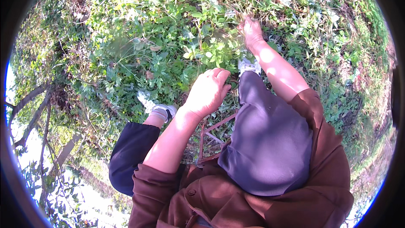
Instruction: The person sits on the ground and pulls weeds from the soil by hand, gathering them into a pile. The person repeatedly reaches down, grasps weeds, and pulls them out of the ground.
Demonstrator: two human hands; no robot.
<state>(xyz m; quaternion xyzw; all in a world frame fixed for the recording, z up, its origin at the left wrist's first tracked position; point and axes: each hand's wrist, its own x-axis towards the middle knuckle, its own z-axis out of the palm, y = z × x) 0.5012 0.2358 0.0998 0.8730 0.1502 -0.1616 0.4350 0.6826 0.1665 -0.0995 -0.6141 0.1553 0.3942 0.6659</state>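
Among low green leafy plants (208,53), my right hand (252,33) reaches down beyond my right shoe (250,65). Its fingers are bent in among thin stems and dry stalks; leaves and glare hide the fingertips, so what they hold cannot be told. Nearer my body, my left hand (208,91) hovers with its back up and its fingers curled loosely downward over the plants between my legs. Nothing shows in it, but its palm is hidden.
Under me stands a reddish frame (220,123) with crossed bars, likely a low seat. My left shoe (163,109) rests in the weeds. Bare branches (36,114) rise at the far left. Tangled vines and dry stalks (332,3) spread at the upper right.
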